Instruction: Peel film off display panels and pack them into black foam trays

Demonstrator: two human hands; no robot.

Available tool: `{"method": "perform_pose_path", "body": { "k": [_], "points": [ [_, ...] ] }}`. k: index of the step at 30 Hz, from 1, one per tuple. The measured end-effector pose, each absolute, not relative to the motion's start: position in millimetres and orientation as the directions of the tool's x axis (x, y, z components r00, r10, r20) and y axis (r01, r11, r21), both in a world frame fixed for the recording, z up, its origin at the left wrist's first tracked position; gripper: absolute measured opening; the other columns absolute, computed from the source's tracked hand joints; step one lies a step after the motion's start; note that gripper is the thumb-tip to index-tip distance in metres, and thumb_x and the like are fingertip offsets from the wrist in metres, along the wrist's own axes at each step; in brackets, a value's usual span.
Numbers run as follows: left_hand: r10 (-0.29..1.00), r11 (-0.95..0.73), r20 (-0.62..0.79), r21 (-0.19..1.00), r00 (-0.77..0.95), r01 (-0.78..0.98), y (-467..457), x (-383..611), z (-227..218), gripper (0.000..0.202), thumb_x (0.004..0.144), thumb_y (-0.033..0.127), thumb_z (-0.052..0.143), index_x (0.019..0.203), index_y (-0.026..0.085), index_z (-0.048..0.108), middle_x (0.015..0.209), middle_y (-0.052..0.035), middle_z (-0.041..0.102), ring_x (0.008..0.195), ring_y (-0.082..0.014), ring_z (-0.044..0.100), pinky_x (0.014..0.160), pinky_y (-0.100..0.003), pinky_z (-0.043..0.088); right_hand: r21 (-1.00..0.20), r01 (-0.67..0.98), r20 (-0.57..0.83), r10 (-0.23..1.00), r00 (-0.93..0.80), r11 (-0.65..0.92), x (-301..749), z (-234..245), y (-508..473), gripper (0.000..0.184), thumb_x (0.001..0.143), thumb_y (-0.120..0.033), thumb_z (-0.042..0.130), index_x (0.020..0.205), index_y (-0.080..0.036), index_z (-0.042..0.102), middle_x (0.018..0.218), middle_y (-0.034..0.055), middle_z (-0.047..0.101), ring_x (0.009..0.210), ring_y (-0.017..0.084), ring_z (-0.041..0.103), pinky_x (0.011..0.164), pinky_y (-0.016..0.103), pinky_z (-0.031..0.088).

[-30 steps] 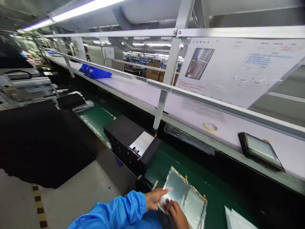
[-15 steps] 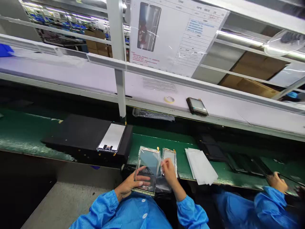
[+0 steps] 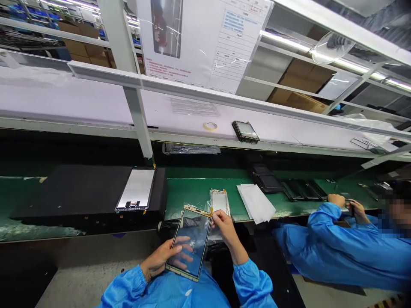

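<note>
A glass panel (image 3: pixel 190 241) is being held above the lap, at 6 o'clock of the green surface (image 3: pixel 192 190). It is being cradled from beneath by the left hand (image 3: pixel 162 260), fingers (image 3: pixel 182 253) spread, while its top right corner is being pinched by the right hand (image 3: pixel 224 222).

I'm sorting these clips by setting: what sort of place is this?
Most likely an electronics assembly line. A green conveyor belt runs under a shelf with a posted work-instruction sheet. The left hand and right hand hold a glass display panel, and a co-worker in a blue smock sits alongside.
</note>
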State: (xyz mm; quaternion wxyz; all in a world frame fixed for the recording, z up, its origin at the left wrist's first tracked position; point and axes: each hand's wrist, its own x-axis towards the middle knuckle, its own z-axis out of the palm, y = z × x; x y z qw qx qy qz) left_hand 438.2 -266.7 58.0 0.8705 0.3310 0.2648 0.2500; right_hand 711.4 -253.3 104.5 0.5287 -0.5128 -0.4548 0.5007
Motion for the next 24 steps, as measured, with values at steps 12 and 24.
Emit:
{"method": "perform_pose_path", "body": {
  "k": [12, 24],
  "points": [
    [0.748, 0.566, -0.293, 0.751, 0.596, -0.34, -273.0, 420.2, 81.1, 0.047, 0.072, 0.041, 0.086, 0.11, 0.022, 0.066, 0.082, -0.0045, 0.076, 0.071, -0.0215, 0.073, 0.065, -0.028, 0.049, -0.946, 0.105, -0.309, 0.951, 0.007, -0.308, 663.8, 22.8, -296.7, 0.041, 0.073, -0.057, 0.07, 0.068, -0.022, 0.05, 0.054, -0.0049, 0.057, 0.046, 0.009, 0.047, 0.046, 0.022, 0.034],
    [0.625, 0.777, -0.717, 0.61, 0.309, -0.156, -274.7, 407.6, 60.2, 0.054, 0.064, 0.061, 0.084, 0.101, 0.022, 0.078, 0.113, -0.0103, 0.079, 0.111, -0.0341, 0.07, 0.095, -0.042, 0.055, -0.825, -0.144, -0.515, 0.621, 0.591, -0.547, 718.6, -51.4, -329.0, 0.037, 0.066, -0.039, 0.073, 0.055, -0.022, 0.042, 0.052, -0.0023, 0.054, 0.05, 0.013, 0.056, 0.052, 0.027, 0.049]
  ]
}}
